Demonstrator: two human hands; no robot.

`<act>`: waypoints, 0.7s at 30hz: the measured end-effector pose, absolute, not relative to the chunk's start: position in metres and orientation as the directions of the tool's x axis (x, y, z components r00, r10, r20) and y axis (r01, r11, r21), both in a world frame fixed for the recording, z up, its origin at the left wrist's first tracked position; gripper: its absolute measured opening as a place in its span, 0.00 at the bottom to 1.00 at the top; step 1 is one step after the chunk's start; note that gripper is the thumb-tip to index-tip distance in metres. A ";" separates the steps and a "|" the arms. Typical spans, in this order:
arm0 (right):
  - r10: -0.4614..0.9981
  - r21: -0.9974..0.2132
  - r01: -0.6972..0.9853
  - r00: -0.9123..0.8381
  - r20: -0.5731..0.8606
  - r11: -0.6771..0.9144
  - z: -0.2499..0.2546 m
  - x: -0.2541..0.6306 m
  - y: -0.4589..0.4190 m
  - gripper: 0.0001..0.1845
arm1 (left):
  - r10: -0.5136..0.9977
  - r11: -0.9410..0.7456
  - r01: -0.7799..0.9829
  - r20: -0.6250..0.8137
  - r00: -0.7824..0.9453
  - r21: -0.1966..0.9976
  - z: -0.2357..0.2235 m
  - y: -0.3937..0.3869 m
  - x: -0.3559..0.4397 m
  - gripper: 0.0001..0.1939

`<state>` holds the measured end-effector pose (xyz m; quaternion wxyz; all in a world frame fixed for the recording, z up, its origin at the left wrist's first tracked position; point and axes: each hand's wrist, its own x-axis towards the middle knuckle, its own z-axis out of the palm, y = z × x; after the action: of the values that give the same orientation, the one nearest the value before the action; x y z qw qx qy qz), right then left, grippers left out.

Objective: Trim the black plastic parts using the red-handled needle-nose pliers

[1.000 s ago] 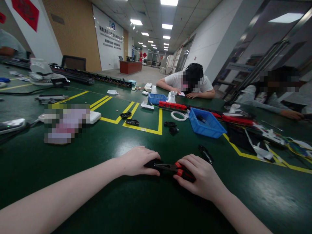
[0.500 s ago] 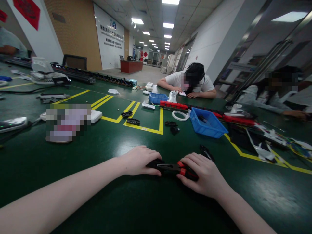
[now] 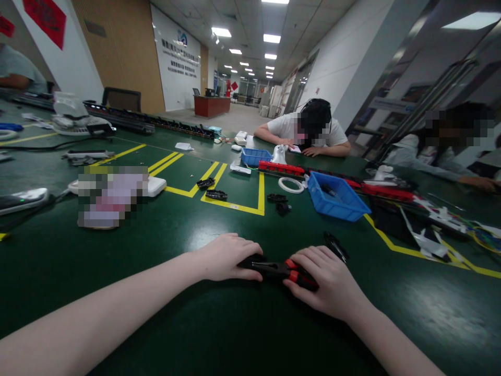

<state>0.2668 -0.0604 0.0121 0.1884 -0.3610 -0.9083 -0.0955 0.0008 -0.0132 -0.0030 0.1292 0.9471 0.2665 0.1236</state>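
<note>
My right hand [image 3: 324, 277] is wrapped round the red-and-black handles of a pair of pliers [image 3: 274, 269], whose jaws point left. My left hand [image 3: 230, 258] is closed on a small black part [image 3: 251, 260] at the tips of the jaws; the fingers cover much of it. Both hands are close together, low over the green table [image 3: 188, 324]. Just beyond my right hand lies a slim black piece [image 3: 335, 246]. Further off, black parts [image 3: 216, 195] rest by the yellow tape lines, and a round black piece [image 3: 282, 208] sits to their right.
A blue bin [image 3: 338, 201] with a dark item inside stands ahead right, beside a white ring [image 3: 290, 185]. A smaller blue bin [image 3: 255, 156] is farther back. Left is a blurred-out phone-like object [image 3: 113, 201]. A person [image 3: 313, 128] leans on the far side; others sit left and right.
The view has shifted very slightly, so the table items appear a little further right. Both hands keep their grip on the pliers and the black part, almost unmoved.
</note>
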 end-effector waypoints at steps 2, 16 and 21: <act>0.610 0.044 0.688 -0.669 0.424 0.724 0.012 0.266 -0.060 0.14 | 0.532 -0.827 0.467 0.168 0.830 0.311 -0.004 -0.013 0.001 0.21; 0.581 0.065 0.689 -0.654 0.485 0.722 0.013 0.275 -0.056 0.17 | 0.530 -0.824 0.456 0.175 0.830 0.336 -0.004 -0.014 0.001 0.21; 0.604 0.028 0.689 -0.654 0.455 0.724 0.012 0.275 -0.057 0.17 | 0.529 -0.824 0.449 0.184 0.829 0.346 -0.005 -0.013 0.000 0.20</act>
<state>0.2745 -0.0568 0.0120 0.2122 -0.3576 -0.9040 -0.0994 -0.0003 -0.0133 -0.0050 0.1453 0.9451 0.2585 0.1373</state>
